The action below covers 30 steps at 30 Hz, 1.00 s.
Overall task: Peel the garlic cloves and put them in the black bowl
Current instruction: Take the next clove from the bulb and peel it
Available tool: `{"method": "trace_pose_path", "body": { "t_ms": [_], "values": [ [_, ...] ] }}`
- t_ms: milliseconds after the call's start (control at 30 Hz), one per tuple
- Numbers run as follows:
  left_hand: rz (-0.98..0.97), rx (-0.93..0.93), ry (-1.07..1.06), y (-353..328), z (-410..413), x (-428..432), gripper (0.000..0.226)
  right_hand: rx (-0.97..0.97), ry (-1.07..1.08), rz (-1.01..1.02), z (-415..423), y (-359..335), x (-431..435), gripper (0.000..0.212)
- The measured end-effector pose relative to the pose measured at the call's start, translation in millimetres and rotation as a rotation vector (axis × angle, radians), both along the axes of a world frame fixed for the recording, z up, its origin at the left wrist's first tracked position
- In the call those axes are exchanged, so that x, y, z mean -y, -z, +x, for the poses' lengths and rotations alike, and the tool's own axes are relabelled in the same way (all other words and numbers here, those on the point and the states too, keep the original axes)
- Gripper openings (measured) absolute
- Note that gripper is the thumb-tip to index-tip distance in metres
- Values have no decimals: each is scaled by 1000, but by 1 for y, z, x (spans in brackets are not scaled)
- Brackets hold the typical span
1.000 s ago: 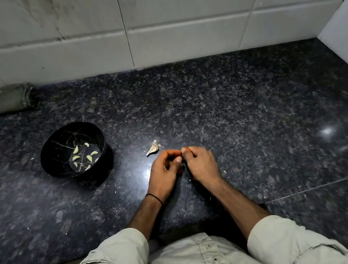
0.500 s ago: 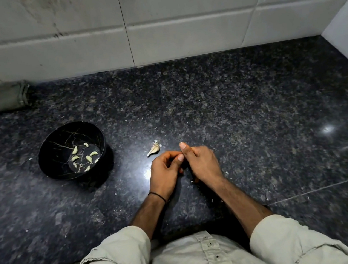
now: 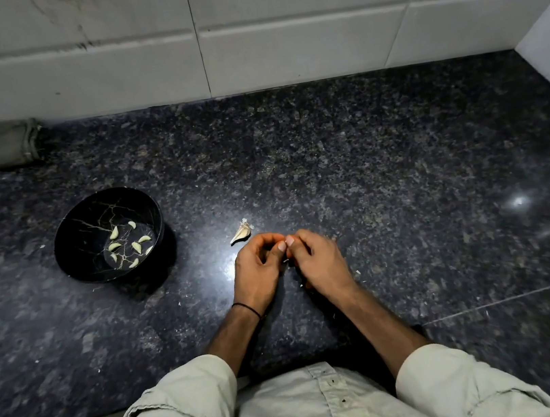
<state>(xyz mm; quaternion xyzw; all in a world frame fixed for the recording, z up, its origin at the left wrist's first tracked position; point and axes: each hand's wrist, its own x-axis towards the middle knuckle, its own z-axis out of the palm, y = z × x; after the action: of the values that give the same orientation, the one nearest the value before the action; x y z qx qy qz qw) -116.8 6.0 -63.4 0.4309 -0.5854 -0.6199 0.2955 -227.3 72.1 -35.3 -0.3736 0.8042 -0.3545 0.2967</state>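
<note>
Both hands work close together at counter (image 3: 385,170) centre. Left hand (image 3: 257,269) and right hand (image 3: 323,263) are curled in, thumb tips meeting. Grip is a narrow pinch on a small thing. I take it for the held clove (image 3: 285,261), of which only a pale sliver shows under the thumbs.

The black bowl (image 3: 71,251) sits at 10 o'clock from my hands, well apart. Peeled cloves (image 3: 136,246) lie on its floor, about eight. One unpeeled clove (image 3: 241,233) lies at 11 o'clock, just beside the left hand and not touching it. So the task looks well along, with this clove and that one left.

To do the step well:
- Hold the clove steady with the left hand.
- Let the right thumbnail catch the skin at the root end.
- Strip lengthwise in long pieces instead of picking off crumbs.
- Don't squeeze hard, or the clove may shoot out.
- Check no papery skin clings before carrying it to 10 o'clock.

Hard to make out:
- The held clove is nearly all hidden by fingers, so I cannot tell how much skin is off.
- Pale flecks (image 3: 357,272) at 4 o'clock of the right hand are probably skin bits, too small to be sure.
- The folded cloth (image 3: 7,144), far off at 10 o'clock against the tiled wall (image 3: 278,47), is dim.
- The bowl's near inner wall is out of sight.
</note>
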Motion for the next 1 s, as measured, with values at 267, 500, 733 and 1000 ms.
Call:
{"method": "trace_pose_path", "body": {
  "t_ms": [267,500,733,1000],
  "values": [
    [-65,90,-9,-4,0,-1,8,375,183,-162,2,0,-6,7],
    [-42,89,9,-3,3,-2,9,307,195,-176,5,1,-7,15],
    [-40,99,-26,-3,-1,-3,15,35,170,-136,7,6,-5,11],
    [-68,119,-45,-3,0,-5,11,-116,115,-129,10,3,-3,16]
  ]
}}
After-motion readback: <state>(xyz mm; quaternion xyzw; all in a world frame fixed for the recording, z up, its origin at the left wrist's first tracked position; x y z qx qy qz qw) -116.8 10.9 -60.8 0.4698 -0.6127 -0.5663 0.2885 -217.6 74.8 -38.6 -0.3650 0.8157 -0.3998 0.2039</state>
